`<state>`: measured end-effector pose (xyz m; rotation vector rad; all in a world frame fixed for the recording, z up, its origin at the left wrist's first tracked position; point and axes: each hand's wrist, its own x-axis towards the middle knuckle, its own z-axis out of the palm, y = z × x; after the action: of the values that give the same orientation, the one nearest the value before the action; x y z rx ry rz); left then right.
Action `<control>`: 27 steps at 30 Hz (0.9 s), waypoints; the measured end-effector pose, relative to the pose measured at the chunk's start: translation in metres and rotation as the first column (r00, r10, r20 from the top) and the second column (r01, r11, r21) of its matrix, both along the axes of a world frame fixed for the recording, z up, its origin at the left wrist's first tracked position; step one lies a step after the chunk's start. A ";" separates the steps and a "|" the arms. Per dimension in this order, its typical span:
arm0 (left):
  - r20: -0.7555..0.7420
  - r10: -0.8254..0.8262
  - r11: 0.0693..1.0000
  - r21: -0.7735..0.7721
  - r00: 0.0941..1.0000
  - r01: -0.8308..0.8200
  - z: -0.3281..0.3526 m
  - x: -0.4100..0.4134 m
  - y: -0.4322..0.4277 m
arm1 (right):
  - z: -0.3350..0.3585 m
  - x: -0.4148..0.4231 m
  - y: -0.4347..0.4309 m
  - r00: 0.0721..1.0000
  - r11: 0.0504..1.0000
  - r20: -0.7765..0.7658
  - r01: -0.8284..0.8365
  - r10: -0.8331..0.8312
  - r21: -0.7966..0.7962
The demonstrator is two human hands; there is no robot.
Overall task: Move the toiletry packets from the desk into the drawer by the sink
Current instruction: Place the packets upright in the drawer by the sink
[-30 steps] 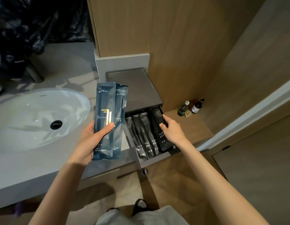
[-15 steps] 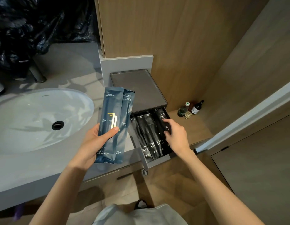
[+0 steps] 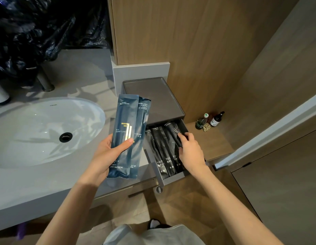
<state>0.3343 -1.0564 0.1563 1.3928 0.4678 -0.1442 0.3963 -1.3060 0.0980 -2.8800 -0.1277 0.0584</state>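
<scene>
light: dim, soft | glare: faint highlights on sink (image 3: 47, 121) | edges: wide-angle bowing | focus: sharp

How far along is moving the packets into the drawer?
Done: black toothbrush packets lie in the open drawer. In hand: the right hand touches the rightmost one; the left hand grips two blue packets over the counter. Left: those two; the desk is out of view.
</scene>
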 end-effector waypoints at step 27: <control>0.021 0.023 1.000 0.015 1.000 -0.023 0.001 0.001 -0.022 | -0.014 0.032 0.001 0.931 0.910 -0.195 -0.349 0.309 -0.224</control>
<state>0.3355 -1.0787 0.1570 1.4017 0.4684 -0.1080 0.4287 -1.3049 0.0843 -3.0588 -0.6208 0.3902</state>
